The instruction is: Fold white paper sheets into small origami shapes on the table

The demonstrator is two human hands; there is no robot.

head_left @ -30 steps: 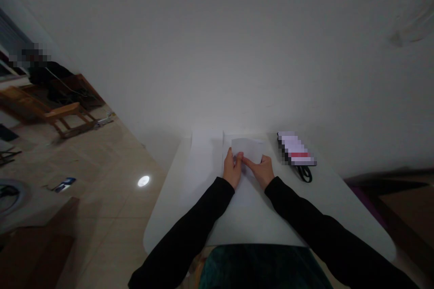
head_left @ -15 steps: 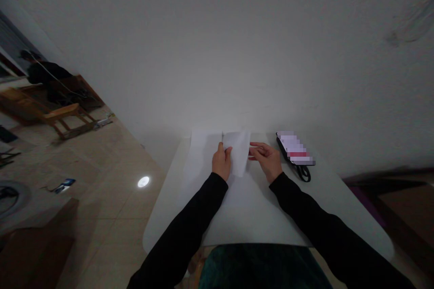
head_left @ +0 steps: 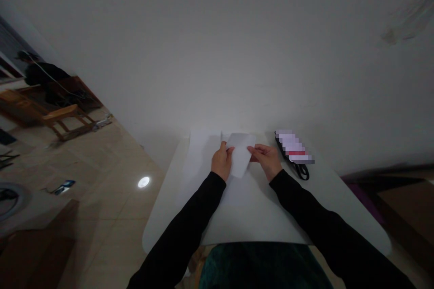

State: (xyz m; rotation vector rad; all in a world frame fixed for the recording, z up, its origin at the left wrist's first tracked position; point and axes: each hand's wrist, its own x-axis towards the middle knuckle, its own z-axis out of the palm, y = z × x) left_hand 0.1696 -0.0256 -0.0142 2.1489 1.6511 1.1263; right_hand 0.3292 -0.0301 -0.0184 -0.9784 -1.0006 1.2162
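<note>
Pinching a folded piece of white paper (head_left: 240,154) between them, the person's two bare hands hold it upright off a larger flat white paper sheet (head_left: 244,207). The left hand (head_left: 222,161) is narrowly closed on the paper's left edge, and the right hand (head_left: 266,160) closes its fingers narrowly on the right edge. The folded piece's long axis runs away from the person, tilted slightly, with its tapered end pointing back toward the chest and its broad end farther off. The sheet lies on a white rounded table (head_left: 342,207), and a second white paper strip (head_left: 203,153) lies just left of the hands. Beyond the right hand sits a pixelated flat packet (head_left: 293,146), its contents impossible to tell, with a black looped cord (head_left: 300,171) touching it.
</note>
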